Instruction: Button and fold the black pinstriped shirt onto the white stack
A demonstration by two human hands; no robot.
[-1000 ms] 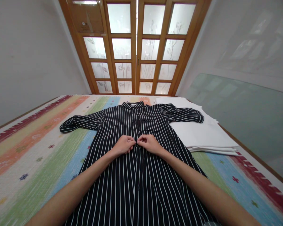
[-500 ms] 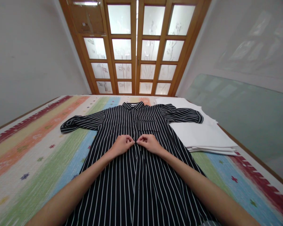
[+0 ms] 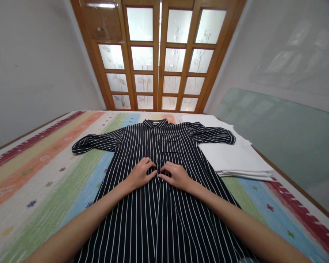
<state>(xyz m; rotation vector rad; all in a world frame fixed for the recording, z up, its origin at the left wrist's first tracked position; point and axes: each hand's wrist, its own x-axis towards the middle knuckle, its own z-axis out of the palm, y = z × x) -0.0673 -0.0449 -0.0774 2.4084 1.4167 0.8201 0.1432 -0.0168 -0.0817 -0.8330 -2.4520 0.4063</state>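
A black shirt with white stripes lies spread flat, front up, its collar at the far end and its sleeves out to both sides. Over the middle of its button front, my left hand rests with thumb and fingers parted. Facing it from the other side of the placket is my right hand, also with a gap between thumb and fingertips. Both hands are at the shirt front, just below the chest pocket. No cloth shows pinched in either one. Any button between them is too small to make out.
Under the shirt is a striped, patterned cover. A stack of folded white cloths lies at the right, partly beneath the right-hand sleeve. Wooden doors with glass panes stand beyond the far edge, with walls on both sides.
Both hands have loosened from a pinch at the button front, thumbs and fingers now apart. They sit slightly nearer to me, while the shirt lies much the same.
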